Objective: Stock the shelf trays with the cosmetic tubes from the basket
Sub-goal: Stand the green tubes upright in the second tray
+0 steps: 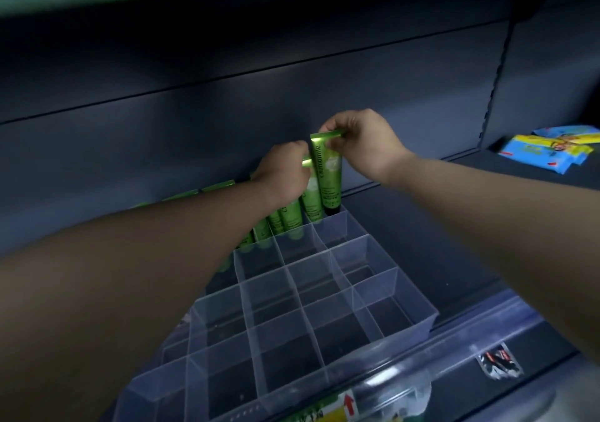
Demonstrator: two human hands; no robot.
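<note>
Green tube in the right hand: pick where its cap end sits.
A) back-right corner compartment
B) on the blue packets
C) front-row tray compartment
A: the right hand pinches the green tube by its crimped top, cap down at the back-right corner of the clear divider tray.

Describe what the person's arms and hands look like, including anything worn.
The left forearm and right forearm are bare, no sleeve in view. The left hand and right hand wear no gloves; no watch, bracelet or ring shows.

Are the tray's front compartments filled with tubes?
No, front compartments of the clear tray are bare; the green tubes stand at its back.
</note>
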